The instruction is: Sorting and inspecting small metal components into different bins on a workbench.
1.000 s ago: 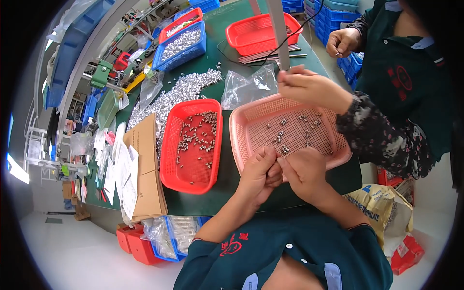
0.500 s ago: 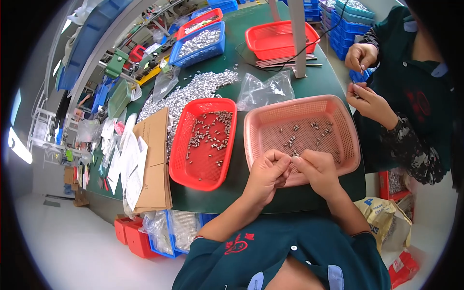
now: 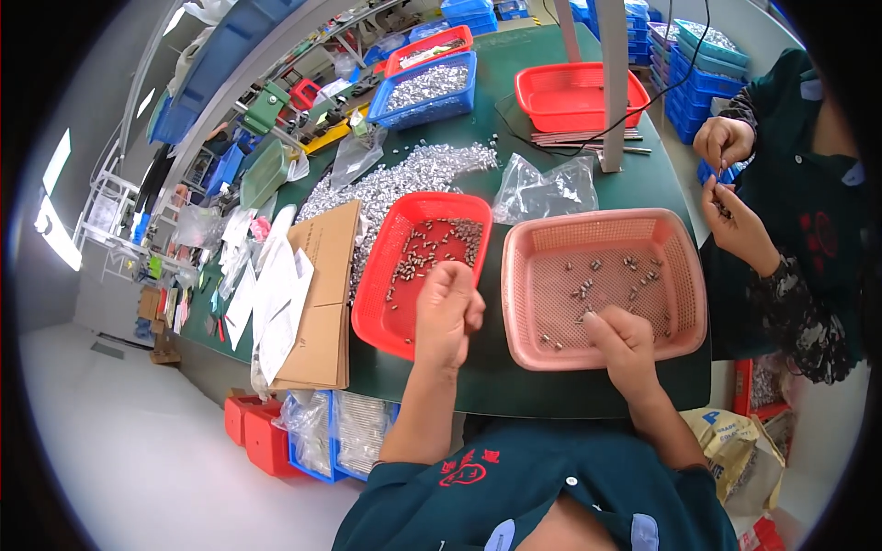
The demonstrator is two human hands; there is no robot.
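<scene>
My left hand is closed in a fist over the near right side of a red basket; whatever its fingers hold is hidden. Small metal cylindrical pieces lie scattered in that basket, thickest toward its far right corner. Above the near part of a pink mesh basket, my right hand pinches thumb and fingers together, perhaps on a tiny piece too small to name. Several similar metal pieces are spread over the pink basket's floor.
Silvery small parts form a heap behind the red basket. Folded cardboard lies left, a clear plastic bag behind the pink basket. A metal post rises near a red tray. A co-worker's hands work at the right.
My hands have parted from their meeting point over the pink basket's near edge. The left went left to the red basket; the right stays at the pink one. The whole view has shifted slightly.
</scene>
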